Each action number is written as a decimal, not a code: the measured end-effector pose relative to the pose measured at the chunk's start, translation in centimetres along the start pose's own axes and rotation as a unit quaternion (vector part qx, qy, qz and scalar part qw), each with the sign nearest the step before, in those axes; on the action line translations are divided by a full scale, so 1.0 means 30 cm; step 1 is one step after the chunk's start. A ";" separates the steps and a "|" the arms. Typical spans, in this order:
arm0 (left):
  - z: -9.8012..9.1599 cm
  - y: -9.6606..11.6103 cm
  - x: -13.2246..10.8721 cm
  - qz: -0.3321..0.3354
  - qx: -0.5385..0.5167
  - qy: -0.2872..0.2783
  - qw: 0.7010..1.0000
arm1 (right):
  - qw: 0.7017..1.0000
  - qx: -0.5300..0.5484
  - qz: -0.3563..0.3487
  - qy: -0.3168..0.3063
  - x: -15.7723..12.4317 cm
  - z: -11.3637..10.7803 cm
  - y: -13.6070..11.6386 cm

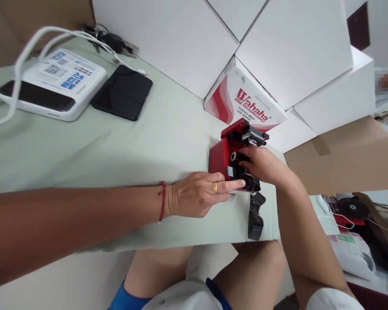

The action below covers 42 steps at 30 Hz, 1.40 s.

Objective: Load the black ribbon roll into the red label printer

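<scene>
A small red device with black rollers stands open near the front right of the pale green table. My left hand, with a gold ring and a red string at the wrist, lies beside it, its fingers stretched out and pressed against the black strip at the device's base. My right hand reaches in from the right, its fingers curled on the black roller inside the device. A black ribbon strip hangs from the device over the table's front edge.
A white box-shaped unit with white cables and a black pouch lie at the back left. White cartons and a red-and-white Wahaha box stand behind the device. A brown carton and clutter fill the right.
</scene>
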<state>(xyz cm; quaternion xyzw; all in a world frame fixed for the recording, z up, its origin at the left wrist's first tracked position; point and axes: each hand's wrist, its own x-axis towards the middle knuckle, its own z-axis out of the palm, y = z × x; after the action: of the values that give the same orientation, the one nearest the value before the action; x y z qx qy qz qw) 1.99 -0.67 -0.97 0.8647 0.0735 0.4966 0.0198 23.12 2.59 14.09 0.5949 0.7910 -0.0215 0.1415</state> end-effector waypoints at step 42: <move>-0.008 0.009 -0.002 -0.010 -0.107 -0.122 0.987 | 0.902 0.297 0.008 0.315 -0.184 0.204 -0.014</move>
<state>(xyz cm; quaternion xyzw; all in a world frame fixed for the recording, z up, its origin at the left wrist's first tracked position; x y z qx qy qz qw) 1.80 -0.95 -0.87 0.9108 0.0256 0.3924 0.1256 25.32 -3.92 9.53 0.5913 0.7467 -0.0656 -0.2976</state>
